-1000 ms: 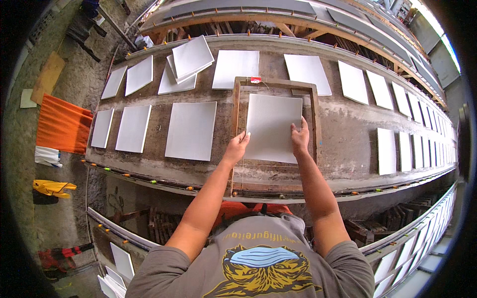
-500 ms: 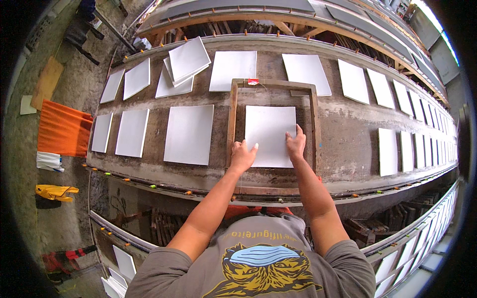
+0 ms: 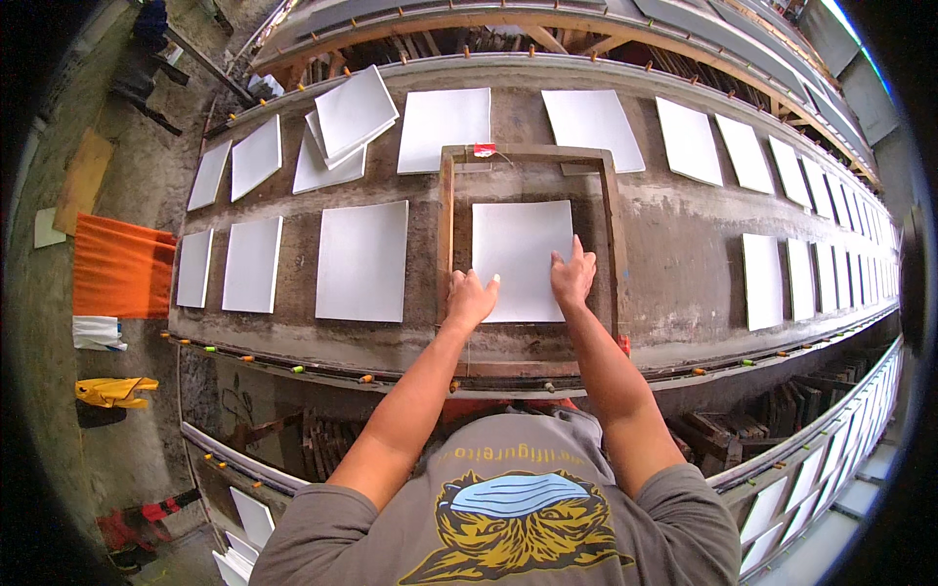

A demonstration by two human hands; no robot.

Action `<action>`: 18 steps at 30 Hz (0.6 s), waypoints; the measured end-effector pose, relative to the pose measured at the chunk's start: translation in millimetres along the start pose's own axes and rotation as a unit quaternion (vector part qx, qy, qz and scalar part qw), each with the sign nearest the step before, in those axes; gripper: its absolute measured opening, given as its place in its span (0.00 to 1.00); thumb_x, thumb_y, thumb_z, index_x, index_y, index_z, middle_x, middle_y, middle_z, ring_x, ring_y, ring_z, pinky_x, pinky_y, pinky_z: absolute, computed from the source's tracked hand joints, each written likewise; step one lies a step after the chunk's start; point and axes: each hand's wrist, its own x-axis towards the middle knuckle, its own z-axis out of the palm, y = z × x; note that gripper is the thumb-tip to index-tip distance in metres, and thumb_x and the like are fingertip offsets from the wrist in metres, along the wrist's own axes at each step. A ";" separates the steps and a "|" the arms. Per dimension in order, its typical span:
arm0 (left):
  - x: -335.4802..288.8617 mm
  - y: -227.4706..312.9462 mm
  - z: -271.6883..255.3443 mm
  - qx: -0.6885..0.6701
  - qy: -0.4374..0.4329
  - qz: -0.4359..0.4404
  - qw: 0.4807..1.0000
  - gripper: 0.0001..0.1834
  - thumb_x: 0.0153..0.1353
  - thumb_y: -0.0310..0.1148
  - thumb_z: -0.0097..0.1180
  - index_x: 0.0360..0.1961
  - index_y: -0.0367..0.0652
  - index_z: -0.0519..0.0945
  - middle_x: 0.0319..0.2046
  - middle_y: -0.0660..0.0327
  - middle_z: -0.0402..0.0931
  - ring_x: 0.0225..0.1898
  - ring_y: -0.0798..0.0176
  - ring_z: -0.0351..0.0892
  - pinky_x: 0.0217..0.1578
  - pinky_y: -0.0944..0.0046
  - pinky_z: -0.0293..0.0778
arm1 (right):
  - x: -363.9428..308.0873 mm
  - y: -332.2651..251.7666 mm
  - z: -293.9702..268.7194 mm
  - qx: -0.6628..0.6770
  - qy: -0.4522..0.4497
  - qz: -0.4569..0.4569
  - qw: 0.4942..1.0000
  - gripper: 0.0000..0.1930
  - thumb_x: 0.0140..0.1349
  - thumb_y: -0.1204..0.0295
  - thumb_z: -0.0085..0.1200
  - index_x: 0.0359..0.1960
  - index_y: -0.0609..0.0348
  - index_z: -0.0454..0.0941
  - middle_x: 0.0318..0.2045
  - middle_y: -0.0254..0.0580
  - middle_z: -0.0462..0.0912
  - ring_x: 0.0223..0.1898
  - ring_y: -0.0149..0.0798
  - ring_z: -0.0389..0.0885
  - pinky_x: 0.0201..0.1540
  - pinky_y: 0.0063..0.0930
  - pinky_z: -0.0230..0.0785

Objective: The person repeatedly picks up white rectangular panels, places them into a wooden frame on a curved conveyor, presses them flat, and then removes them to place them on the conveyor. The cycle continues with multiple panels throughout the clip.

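White tile (image 3: 520,256) now lies lower inside our wooden frame (image 3: 445,234) than a moment ago; left hand (image 3: 471,298) and right hand (image 3: 572,276) press flat, grips holding nothing.

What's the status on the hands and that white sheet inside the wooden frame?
Left hand and right hand open, flat on the white square sheet. Sheet lies inside the rectangular wooden frame on the long concrete bench. Nothing in the way.

Both hands, left hand (image 3: 472,298) and right hand (image 3: 572,275), press flat on a white tile (image 3: 521,256) inside the wooden frame (image 3: 446,234) on the tabletop (image 3: 674,244).
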 end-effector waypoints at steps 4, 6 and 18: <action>1.1 4.6 -4.0 0.000 -0.008 -0.011 1.000 0.37 0.69 0.53 0.53 0.59 0.24 0.75 0.61 0.38 0.67 0.66 0.36 0.67 0.66 0.44 0.67 | -0.2 -2.2 -1.7 -0.010 -0.012 0.013 1.000 0.36 0.63 0.61 0.66 0.72 0.52 0.68 0.52 0.54 0.72 0.57 0.57 0.73 0.62 0.47 0.67; -0.7 6.5 -5.1 0.000 -0.003 -0.014 1.000 0.36 0.69 0.53 0.53 0.59 0.24 0.75 0.61 0.38 0.67 0.66 0.36 0.67 0.66 0.44 0.67 | -2.1 -4.3 -2.4 -0.005 -0.014 0.022 1.000 0.36 0.64 0.60 0.66 0.73 0.52 0.68 0.53 0.54 0.71 0.57 0.57 0.73 0.62 0.47 0.67; 1.1 6.1 -3.5 0.021 -0.007 -0.020 1.000 0.36 0.70 0.53 0.52 0.58 0.22 0.75 0.60 0.38 0.67 0.65 0.37 0.68 0.65 0.43 0.68 | -4.9 -1.8 -2.5 -0.026 -0.016 0.011 0.999 0.35 0.65 0.60 0.64 0.73 0.52 0.67 0.53 0.53 0.71 0.57 0.56 0.73 0.61 0.47 0.67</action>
